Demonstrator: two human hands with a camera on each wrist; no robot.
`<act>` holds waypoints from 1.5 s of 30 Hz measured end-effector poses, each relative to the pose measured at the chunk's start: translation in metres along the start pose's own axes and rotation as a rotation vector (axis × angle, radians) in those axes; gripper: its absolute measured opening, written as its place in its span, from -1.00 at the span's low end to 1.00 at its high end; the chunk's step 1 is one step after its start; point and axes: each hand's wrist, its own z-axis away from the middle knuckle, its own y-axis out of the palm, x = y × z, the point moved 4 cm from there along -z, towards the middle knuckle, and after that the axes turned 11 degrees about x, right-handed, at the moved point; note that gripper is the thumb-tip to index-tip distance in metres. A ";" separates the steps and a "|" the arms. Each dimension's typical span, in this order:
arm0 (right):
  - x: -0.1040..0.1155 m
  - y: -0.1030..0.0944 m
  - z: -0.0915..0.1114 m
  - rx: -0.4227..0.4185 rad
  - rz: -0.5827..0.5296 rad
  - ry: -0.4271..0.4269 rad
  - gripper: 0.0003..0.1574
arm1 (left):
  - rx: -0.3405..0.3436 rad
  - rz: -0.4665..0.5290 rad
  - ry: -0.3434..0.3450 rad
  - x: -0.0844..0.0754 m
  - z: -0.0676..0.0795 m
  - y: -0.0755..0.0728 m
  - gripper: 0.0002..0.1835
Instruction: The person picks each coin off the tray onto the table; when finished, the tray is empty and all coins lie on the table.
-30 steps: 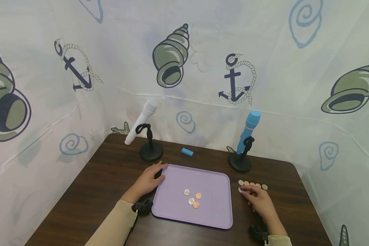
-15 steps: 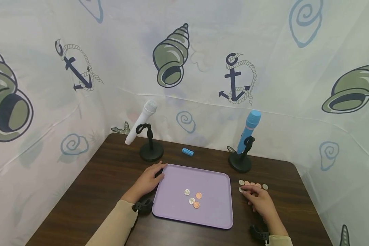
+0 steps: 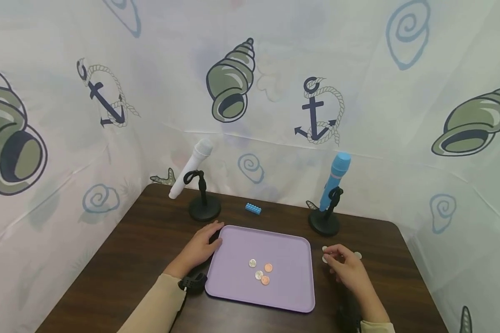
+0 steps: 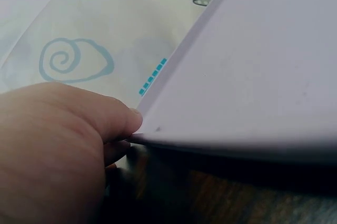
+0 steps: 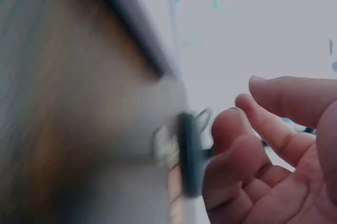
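Note:
In the head view, my left hand rests at the far left corner of a lilac tray, fingers along the rim. The left wrist view shows the thumb against that corner. Several silver and copper coins lie in the tray. My right hand hovers over coins to its right. The right thumb and fingers are bent, with a gap between and nothing visible in it. Two silver coins show by its fingertips, one silver coin nearest; another lies beyond the knuckles. Other coins there are hidden.
Behind the tray lies a blue toy brick. A white microphone on a black stand stands at the back left, a blue microphone on another black stand at the back right. A printed curtain surrounds the dark table.
My right hand has shifted slightly away from me and covers most of the coin row, which was visible before. My left hand stays at the tray. The coins in the tray have not moved.

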 end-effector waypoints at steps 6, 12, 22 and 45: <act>0.046 0.031 0.002 0.094 0.158 -0.131 -0.79 | -0.003 -0.015 0.008 0.003 -0.001 0.002 -0.40; 0.078 0.071 -0.001 0.279 0.370 -0.307 -0.78 | -0.006 -0.017 0.006 0.004 -0.001 0.002 -0.40; 0.092 0.108 -0.011 0.448 0.494 -0.316 -0.65 | -0.012 -0.012 -0.002 0.005 -0.001 0.001 -0.40; 0.091 0.140 -0.032 0.348 0.600 -0.272 -0.76 | -0.011 -0.013 0.002 0.006 -0.001 0.001 -0.40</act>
